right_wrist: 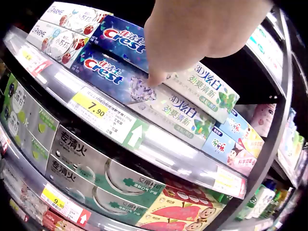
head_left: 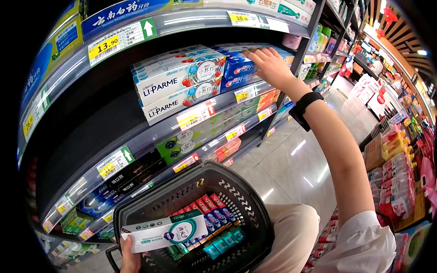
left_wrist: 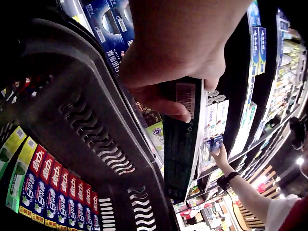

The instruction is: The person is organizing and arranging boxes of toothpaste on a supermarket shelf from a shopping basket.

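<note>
My left hand grips one end of a white and green toothpaste box over the black shopping basket. In the left wrist view the thumb lies along that box's dark green side, near a barcode. Up on the shelf, my right hand reaches over the blue Crest toothpaste boxes, its fingers stretched across their top. A fingertip touches the front of the upper Crest box in the right wrist view. White LI-PARME boxes are stacked directly to their left.
Inside the basket stand rows of red-and-blue packs and teal packs. Price labels line the shelf edge. More toothpaste boxes fill the shelf below. A tiled aisle runs to the right, with stacked goods across it.
</note>
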The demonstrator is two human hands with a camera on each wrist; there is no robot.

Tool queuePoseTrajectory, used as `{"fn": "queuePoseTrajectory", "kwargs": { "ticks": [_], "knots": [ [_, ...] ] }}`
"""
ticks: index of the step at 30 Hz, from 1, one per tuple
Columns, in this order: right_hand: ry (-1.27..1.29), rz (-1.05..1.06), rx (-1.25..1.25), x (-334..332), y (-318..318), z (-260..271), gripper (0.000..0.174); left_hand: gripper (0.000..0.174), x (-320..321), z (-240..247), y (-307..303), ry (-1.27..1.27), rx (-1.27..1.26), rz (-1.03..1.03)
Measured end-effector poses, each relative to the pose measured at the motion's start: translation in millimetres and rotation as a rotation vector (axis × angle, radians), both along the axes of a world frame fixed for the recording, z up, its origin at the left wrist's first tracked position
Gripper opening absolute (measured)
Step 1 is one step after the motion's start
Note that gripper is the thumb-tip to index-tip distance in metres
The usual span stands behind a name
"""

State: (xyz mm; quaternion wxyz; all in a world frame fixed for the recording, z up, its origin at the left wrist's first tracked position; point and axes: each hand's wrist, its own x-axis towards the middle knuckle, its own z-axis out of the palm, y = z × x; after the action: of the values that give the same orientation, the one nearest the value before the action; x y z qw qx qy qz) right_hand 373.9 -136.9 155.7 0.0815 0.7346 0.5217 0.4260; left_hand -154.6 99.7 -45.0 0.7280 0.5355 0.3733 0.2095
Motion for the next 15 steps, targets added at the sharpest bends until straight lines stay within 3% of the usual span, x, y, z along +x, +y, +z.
{"fn": "queuePoseTrajectory", "kwargs": {
  "ticks": [9,15],
  "knots": [
    [-0.054,0.002,0.003,-1.7,1.1,1.5,0.064,0.043,-7.1,-13.3,7.1,0.005,-0.022,0.034],
    [-0.041,-0.108,0.036,-6.7,-3.7,1.2,0.063,0.043,-8.0,-17.8,8.0,0.008,-0.03,0.022]
  ]
}}
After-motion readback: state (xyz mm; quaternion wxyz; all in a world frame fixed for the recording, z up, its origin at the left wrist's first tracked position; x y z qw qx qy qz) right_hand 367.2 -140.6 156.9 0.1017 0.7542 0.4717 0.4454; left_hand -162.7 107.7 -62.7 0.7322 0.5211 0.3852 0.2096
